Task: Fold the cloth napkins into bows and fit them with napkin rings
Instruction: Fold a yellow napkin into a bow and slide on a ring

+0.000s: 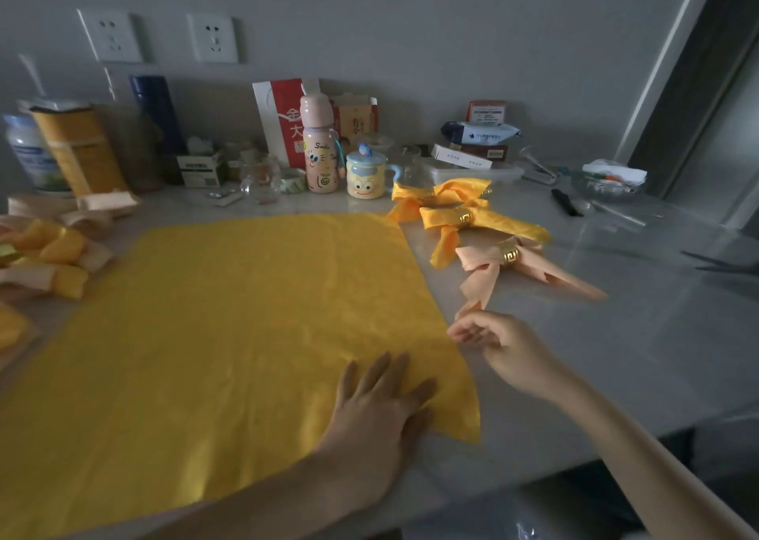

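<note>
Left hand [382,408] flat on napkin [230,313].

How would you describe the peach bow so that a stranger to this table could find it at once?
Start at the big yellow napkin spread flat on the counter; finished bows lie off its right edge. The peach bow lies nearest the right hand, the only pale one: the yellow bows beside it wear the same gold rings.

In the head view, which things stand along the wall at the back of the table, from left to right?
white jar → yellow box → blue bottle → red-white bag → pink bottle → smiley mug → wipes pack
</note>
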`<state>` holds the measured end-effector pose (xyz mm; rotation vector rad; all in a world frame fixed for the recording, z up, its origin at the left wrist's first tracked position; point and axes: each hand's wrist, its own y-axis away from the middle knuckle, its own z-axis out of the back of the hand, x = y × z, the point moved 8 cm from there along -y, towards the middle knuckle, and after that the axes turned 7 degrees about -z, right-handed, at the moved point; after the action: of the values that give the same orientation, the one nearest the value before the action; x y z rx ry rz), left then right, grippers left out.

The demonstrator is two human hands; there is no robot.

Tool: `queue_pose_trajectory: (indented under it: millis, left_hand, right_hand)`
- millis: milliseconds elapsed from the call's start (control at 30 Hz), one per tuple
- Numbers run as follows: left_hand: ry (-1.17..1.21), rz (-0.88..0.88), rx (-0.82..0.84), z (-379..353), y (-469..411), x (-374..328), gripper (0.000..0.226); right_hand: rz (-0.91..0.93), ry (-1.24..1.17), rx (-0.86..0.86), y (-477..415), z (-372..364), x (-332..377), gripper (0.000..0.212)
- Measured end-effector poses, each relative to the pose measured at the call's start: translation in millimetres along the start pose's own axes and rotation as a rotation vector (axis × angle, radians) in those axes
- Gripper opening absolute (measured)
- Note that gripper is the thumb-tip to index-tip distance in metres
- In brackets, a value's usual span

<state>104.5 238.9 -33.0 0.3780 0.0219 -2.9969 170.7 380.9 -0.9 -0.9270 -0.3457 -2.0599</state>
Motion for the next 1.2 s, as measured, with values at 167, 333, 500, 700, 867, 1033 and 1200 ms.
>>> queue_pose_trajectory:
  millis: [167, 333, 500, 700, 867, 1033, 1200]
  left_hand:
    - [0.521, 0.06, -0.215, 37.9, 20.9, 20.3, 0.04]
    - [0.928, 0.257, -0.063, 63.5, 52.3, 40.4, 0.016]
    - [1.059, 0.38, -0.08, 80.2, 90.8, 69.1, 0.029]
    - [1.05, 0.269, 0.149, 84.1, 125.9, 90.5, 0.023]
    - [0.857, 0.176, 0.418, 78.9, 141.2, 111.4, 0.031]
    - [0.221, 0.349, 0.231, 103.9, 115.1, 175.9, 0.022]
    - [0.23, 0.516, -0.219, 121.1, 81.0, 227.4, 0.008]
  right_hand:
    - [-0.004, 0.119, 0.135, 19.7, -15.3, 15.2, 0.066]
    - [0.077, 0.25, 0.008, 23.2, -16.7, 44.4, 0.049]
    - [0.034, 0.257, 0.155, 20.6, -38.0, 62.4, 0.022]
    - [0.101, 0.192, 0.388, 37.1, -53.5, 99.1, 0.016]
    - [-0.065, 0.307, 0.726, 62.5, -74.0, 108.2, 0.027]
    - [0.022, 0.31, 0.479, 20.0, -80.7, 134.7, 0.018]
    - [0.021, 0.344, 0.133, -49.2, -88.6, 126.8, 0.036]
